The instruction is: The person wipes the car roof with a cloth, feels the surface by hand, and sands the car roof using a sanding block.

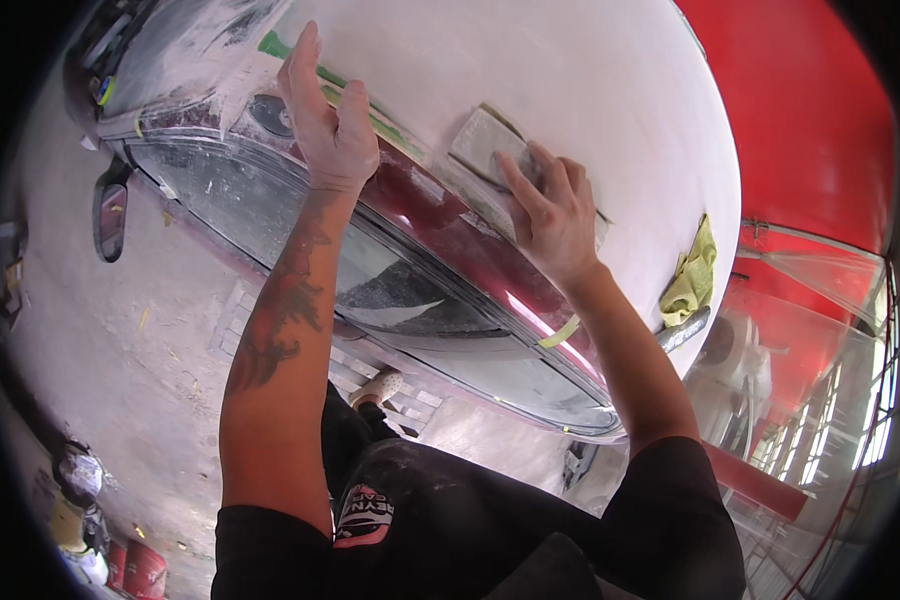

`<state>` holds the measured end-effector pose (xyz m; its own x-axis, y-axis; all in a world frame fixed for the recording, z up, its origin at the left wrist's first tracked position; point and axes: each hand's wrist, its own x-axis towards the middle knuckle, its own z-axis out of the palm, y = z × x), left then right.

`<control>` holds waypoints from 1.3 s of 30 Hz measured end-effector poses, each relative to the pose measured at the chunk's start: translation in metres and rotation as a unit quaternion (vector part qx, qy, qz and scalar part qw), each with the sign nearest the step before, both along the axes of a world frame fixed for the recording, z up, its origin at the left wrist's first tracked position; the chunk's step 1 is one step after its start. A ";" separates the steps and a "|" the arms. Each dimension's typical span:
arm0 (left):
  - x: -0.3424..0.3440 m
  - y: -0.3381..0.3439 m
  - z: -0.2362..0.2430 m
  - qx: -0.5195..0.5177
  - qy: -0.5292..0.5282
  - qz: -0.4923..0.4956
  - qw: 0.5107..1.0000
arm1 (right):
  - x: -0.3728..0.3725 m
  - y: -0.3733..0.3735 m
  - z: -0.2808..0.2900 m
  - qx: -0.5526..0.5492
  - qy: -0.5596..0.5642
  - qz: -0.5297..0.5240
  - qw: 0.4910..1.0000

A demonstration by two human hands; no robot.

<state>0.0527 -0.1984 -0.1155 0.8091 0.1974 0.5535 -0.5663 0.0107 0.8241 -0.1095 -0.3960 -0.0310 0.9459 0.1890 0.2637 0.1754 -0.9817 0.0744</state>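
Two hands on white car roof (pixel 570 90) | right hand (pixel 550 215) grip pinching sanding block (pixel 485 143) | left hand (pixel 332 130) spread flat

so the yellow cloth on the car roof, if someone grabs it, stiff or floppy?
Likely floppy: the yellow cloth lies crumpled in folds over the white roof edge. Probably light, as it rests there unsupported. It may slide off the curved, dusty surface if nudged.

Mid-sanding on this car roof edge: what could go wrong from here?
1. The sanding block under the right hand sits close to the dark red painted edge; it could scuff that.
2. The left hand rests on the green tape and might lift it.
3. The yellow cloth lies near the roof's edge; it may slide off.
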 end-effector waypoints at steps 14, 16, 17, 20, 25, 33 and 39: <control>-0.004 0.000 0.000 -0.129 -0.004 -0.049 0.990 | 0.052 0.029 0.000 -0.006 0.015 0.002 1.000; -0.003 -0.004 0.003 -0.151 -0.010 -0.072 0.986 | 0.111 0.020 -0.003 -0.035 -0.016 -0.017 0.999; -0.003 -0.008 0.004 -0.154 -0.012 -0.073 0.985 | 0.146 0.019 -0.001 -0.054 -0.008 -0.044 0.998; -0.005 -0.007 0.004 -0.206 0.007 -0.086 0.975 | 0.170 0.029 -0.005 -0.067 0.006 -0.068 0.995; -0.005 0.006 0.000 -0.202 -0.016 -0.084 0.976 | 0.091 0.057 -0.007 -0.029 0.020 0.031 0.999; -0.003 -0.010 0.002 -0.182 -0.007 -0.092 0.979 | 0.235 0.038 -0.007 -0.129 0.016 -0.092 0.987; -0.008 0.008 -0.005 -0.127 -0.022 -0.054 0.990 | 0.154 0.092 -0.021 -0.069 0.009 0.042 0.997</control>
<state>0.0450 -0.1907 -0.1209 0.8095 0.2484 0.5319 -0.5855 0.2762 0.7621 0.0441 -0.3042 -0.0525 0.9296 0.3014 0.2123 0.2595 -0.9440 0.2040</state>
